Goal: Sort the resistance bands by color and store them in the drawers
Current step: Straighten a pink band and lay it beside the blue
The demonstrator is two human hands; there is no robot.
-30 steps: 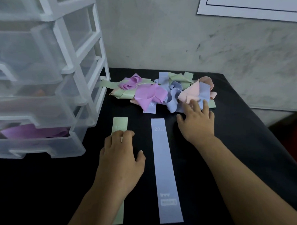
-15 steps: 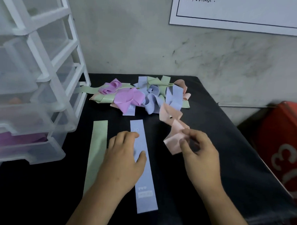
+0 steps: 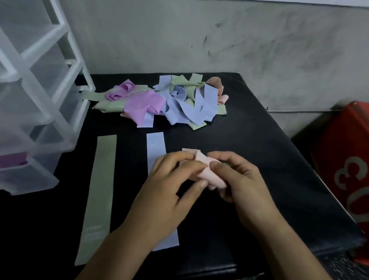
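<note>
While the blue band [image 3: 156, 147] lies flat on the table [image 3: 262, 155], a crumpled pink band [image 3: 207, 174] is pinched between the curled fingers of the left hand [image 3: 171, 185] and right hand [image 3: 240, 183].

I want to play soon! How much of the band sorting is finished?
Early days. A purple band lies in the bottom drawer; a green band and a blue band lie flat. The left hand and right hand hold a pink band. The mixed pile awaits sorting.
</note>
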